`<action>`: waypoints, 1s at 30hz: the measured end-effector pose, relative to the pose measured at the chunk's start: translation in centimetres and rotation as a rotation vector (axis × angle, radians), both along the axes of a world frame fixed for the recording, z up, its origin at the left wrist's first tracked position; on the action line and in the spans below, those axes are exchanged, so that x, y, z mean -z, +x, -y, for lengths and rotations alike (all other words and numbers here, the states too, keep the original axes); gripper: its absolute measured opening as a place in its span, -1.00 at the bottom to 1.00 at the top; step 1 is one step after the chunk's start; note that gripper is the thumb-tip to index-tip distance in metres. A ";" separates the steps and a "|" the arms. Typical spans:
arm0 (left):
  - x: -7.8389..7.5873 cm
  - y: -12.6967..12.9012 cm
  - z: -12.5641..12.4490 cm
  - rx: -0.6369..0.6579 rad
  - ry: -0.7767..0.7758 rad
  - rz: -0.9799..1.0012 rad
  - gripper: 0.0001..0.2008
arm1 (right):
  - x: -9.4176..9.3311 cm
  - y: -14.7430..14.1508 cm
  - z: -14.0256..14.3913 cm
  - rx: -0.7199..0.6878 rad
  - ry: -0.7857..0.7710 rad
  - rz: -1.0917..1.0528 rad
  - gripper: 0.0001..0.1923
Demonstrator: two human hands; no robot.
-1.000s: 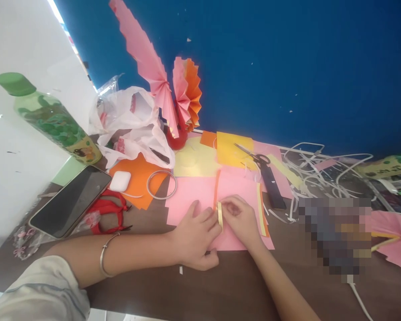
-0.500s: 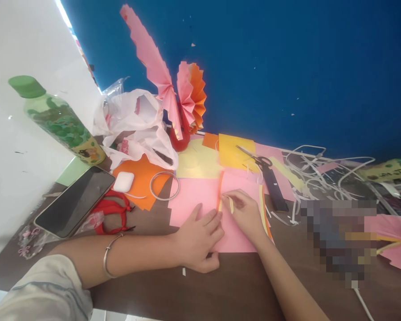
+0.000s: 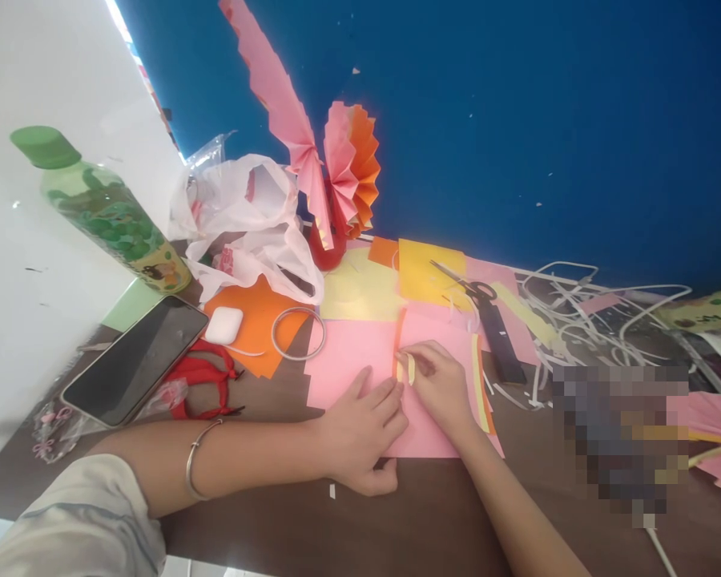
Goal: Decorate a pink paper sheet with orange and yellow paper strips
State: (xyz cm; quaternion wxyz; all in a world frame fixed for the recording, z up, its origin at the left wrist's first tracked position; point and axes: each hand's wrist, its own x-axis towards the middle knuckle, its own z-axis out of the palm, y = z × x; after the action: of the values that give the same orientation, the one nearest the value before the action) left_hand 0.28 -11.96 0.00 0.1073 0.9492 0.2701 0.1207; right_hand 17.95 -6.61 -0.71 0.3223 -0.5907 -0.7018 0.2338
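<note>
My left hand (image 3: 364,429) lies on pink paper (image 3: 342,340), fingers stretched out and fingertips against an orange-edged strip along a fold. The right hand (image 3: 441,389) is closed in a pinch at that same edge, just above the left fingertips. A narrow pale-yellow strip (image 3: 412,369) curls out from its pinched fingers; whether it is paper or tape backing I cannot tell. Beneath the right hand is a stack of pink sheets (image 3: 424,433), with yellow and orange layers showing along its right side.
Black scissors (image 3: 481,292) lie on yellow paper beyond the hands. To the left are a phone (image 3: 135,361), a white earbud case (image 3: 224,325), a bangle (image 3: 298,333) and a tall bottle (image 3: 114,220). White cables (image 3: 594,312) tangle at right. Pleated paper fans (image 3: 352,168) stand behind.
The view has shifted slightly. My right hand stays pinched at the strip's edge, and the pale-yellow strip now hangs a little closer to the fold. The left hand keeps its place on the paper.
</note>
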 end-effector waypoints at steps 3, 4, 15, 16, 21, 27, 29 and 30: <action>0.1 0.0 0.0 -0.004 -0.002 0.001 -0.55 | -0.2 -0.1 -0.2 0.030 0.017 0.041 -0.88; 0.1 0.0 0.0 -0.005 -0.002 0.003 -0.56 | -0.3 -0.2 -0.3 0.042 0.021 0.046 -0.88; 0.2 0.1 0.0 -0.011 0.011 0.008 -0.57 | 0.0 -0.3 -0.9 0.071 0.084 0.177 -0.82; 0.2 0.1 0.0 -0.013 0.012 0.008 -0.57 | 0.0 -0.1 -1.0 0.077 0.080 0.199 -0.82; 0.1 0.1 0.0 -0.011 0.016 0.001 -0.57 | 0.0 0.2 -1.6 0.082 0.040 0.226 -0.82; 0.2 0.1 0.0 -0.005 0.015 -0.002 -0.57 | 0.0 0.6 -2.7 0.039 0.005 0.075 -0.84; 0.1 0.1 0.0 -0.002 0.016 -0.005 -0.57 | 0.0 0.9 -3.1 0.018 -0.018 0.014 -0.84; 0.1 0.1 -0.1 -0.001 0.017 -0.005 -0.57 | 0.0 1.0 -3.2 0.008 -0.028 -0.002 -0.84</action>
State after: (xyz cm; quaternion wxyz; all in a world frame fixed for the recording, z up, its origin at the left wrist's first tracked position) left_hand 0.35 -11.91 -0.10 0.0983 0.9503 0.2697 0.1205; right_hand 18.92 -3.40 -0.67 0.3157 -0.5977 -0.6958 0.2428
